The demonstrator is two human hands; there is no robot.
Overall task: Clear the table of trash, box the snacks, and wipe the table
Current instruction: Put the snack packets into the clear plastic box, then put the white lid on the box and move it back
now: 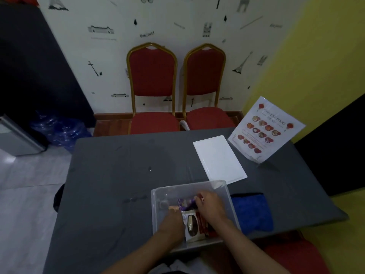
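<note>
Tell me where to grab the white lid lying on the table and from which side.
The white lid lies flat, so it offers no top grip. Probably best: pinch its near short edge, the corner beside the clear box, coming from the right, since the menu stand crowds its far right.

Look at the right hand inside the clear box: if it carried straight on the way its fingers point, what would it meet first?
Probably the purple snack packet, which the right hand already seems to touch at its fingertips. Beyond it lies the clear box's left wall; depth is unclear.
</note>
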